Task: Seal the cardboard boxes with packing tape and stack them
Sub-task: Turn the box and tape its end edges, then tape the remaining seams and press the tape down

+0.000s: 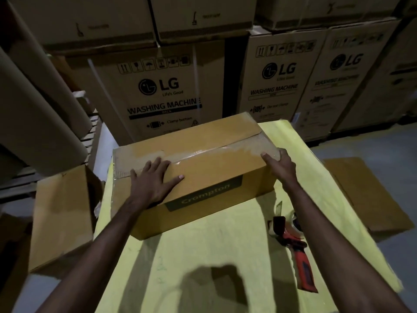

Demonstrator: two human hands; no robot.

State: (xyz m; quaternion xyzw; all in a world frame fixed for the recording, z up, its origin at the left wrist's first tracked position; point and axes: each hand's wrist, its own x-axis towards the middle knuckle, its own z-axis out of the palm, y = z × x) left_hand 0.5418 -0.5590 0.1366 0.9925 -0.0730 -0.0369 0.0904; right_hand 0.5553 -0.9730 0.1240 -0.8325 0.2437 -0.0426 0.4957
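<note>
Our left hand (153,179) lies flat, fingers spread, on the box (214,170), our right hand (281,164) curls its fingers round the end edge, with counter (203,256) room nearer us.

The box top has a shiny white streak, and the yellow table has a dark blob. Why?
In the head view, the streak is light glaring off the clear tape along the box top; the blob on the yellow table is a shadow, likely cast by the person; the far cartons look dim and tilted.
</note>
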